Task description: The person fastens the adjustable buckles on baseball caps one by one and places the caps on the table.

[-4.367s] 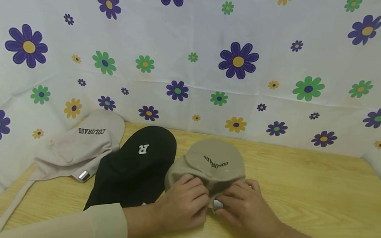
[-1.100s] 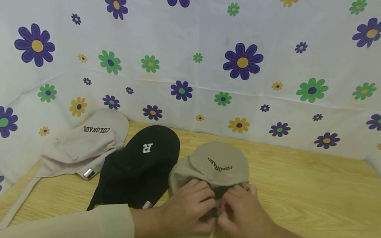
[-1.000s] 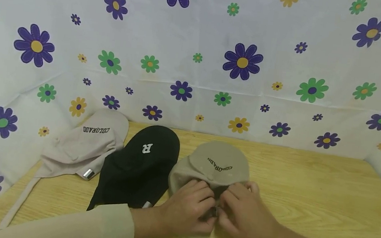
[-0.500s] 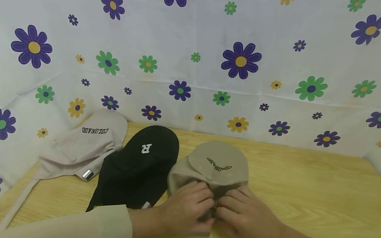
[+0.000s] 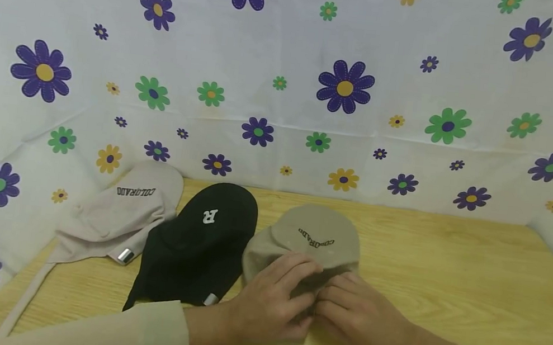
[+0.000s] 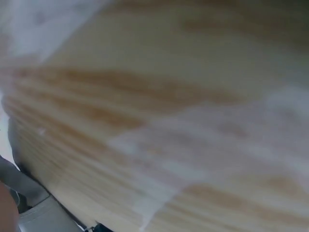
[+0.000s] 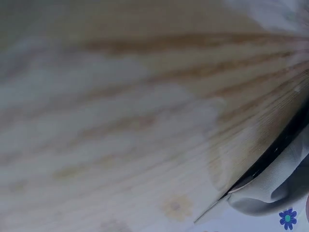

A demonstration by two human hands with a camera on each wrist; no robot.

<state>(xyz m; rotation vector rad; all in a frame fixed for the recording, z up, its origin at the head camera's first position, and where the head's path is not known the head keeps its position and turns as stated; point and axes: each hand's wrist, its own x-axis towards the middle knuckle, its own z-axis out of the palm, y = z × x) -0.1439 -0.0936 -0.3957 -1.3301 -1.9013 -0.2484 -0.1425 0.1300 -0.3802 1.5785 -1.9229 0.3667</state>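
A khaki baseball cap (image 5: 319, 225) lies with its brim toward the back and dark "COLORADO" lettering on it. My left hand (image 5: 268, 301) holds its near edge, the upper fingers lifted over the crown. Close beside it, my right hand (image 5: 367, 320) grips the near right part of the same cap with curled fingers. The strap and buckle area is hidden behind both hands. Low in the left wrist view is grey cap fabric (image 6: 46, 217); the right wrist view has grey fabric (image 7: 270, 186) along its right side.
Left of the khaki cap lies a black cap (image 5: 191, 259) with a white "R". Beyond it is a pale pink cap (image 5: 105, 216), its long strap (image 5: 25, 303) trailing toward the front. A flowered cloth (image 5: 289, 56) stands behind the wooden table (image 5: 448, 269).
The silver buckle, visible at first, is now covered by the hands. My right hand has closed in toward the left; my left fingers have just lifted over the crown. The other caps stay put.
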